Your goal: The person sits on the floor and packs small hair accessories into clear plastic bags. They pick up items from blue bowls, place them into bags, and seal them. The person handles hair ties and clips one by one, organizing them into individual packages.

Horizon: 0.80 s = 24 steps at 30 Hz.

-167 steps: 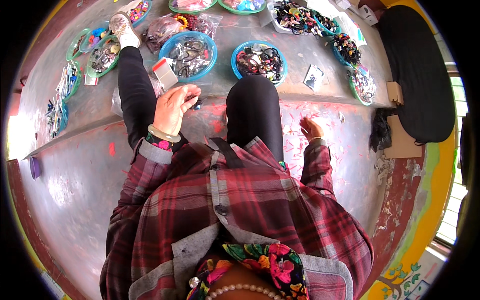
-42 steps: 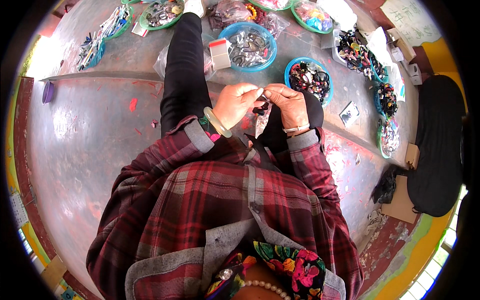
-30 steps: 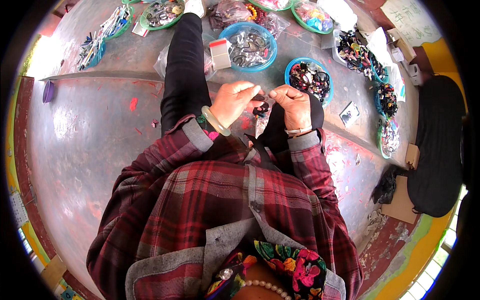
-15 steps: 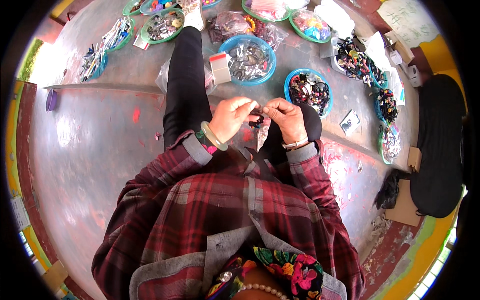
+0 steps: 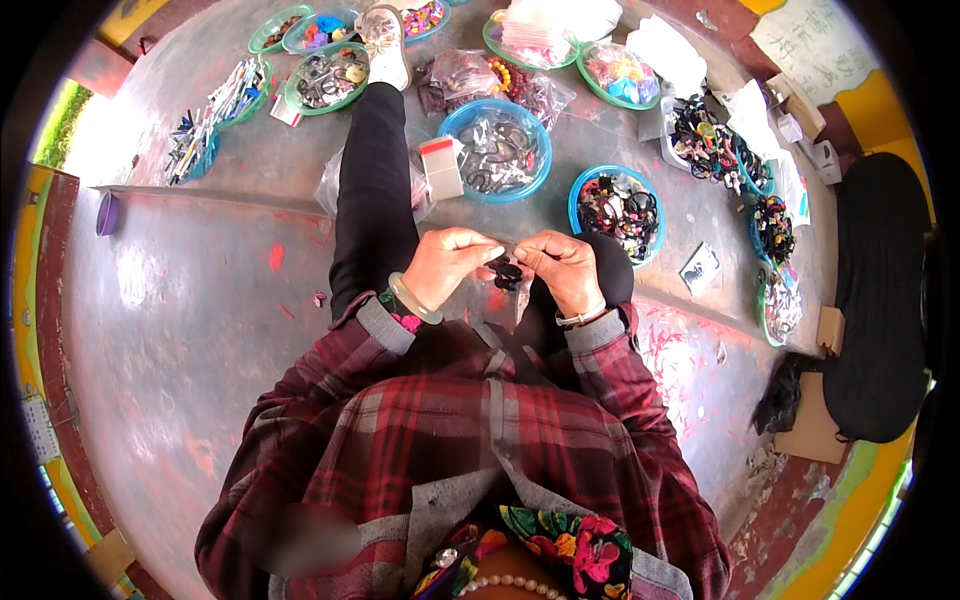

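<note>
Dark hair ties, a small bunch of them as far as we can tell, sit between our two hands above our lap, inside what looks like a small clear plastic bag that hangs down from the fingers. Our left hand has its grip pinched closed on the bag's upper edge, thumb against forefinger. Our right hand meets it from the other side, its grip likewise pinched tight on the same edge, so the two sets of fingertips nearly touch. A pale green bangle circles the left wrist and a thin bracelet the right, both just above the cuffs of a red plaid shirt.

We sit on a grey concrete floor, one leg in black trousers stretched forward to a white shoe. Just beyond the hands stands a blue bowl of packed clear bags, with a small red-and-white box leaning on its left rim. To its right, near the right hand, a second blue bowl holds dark hair bands. Green bowls of mixed trinkets lie farther off to the left of the shoe, well apart from the hands. A black bag lies at the far right.
</note>
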Available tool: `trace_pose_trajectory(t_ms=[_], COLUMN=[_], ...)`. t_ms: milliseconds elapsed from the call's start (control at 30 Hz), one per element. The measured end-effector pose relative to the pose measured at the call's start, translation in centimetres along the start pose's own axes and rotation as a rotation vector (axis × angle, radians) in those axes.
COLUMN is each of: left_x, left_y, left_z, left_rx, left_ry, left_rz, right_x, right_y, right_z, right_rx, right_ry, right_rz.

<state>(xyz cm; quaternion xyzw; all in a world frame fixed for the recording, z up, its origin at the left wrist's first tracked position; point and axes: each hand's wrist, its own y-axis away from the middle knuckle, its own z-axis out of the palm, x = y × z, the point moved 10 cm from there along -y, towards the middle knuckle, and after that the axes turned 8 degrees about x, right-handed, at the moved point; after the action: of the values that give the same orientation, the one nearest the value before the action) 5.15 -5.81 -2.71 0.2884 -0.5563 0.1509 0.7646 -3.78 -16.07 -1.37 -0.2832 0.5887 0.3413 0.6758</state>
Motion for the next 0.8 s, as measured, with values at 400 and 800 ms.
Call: trace_pose_trajectory(t_ms=[400, 800], left_x=[-0.6, 2.8], left_y=[-3.6, -18.1], left_z=[-3.4, -7.9], left_rx=[0.161, 0.327], left_ry=[0.030, -0.235], left_rz=[0.013, 0.197], right_x=[0.7, 1.7], right_y=[-1.0, -0.7], right_z=[-2.2, -2.3], right_rx=[0.206, 0.146], right_ry=[0.000, 0.080], right_rz=[0.062, 0.182])
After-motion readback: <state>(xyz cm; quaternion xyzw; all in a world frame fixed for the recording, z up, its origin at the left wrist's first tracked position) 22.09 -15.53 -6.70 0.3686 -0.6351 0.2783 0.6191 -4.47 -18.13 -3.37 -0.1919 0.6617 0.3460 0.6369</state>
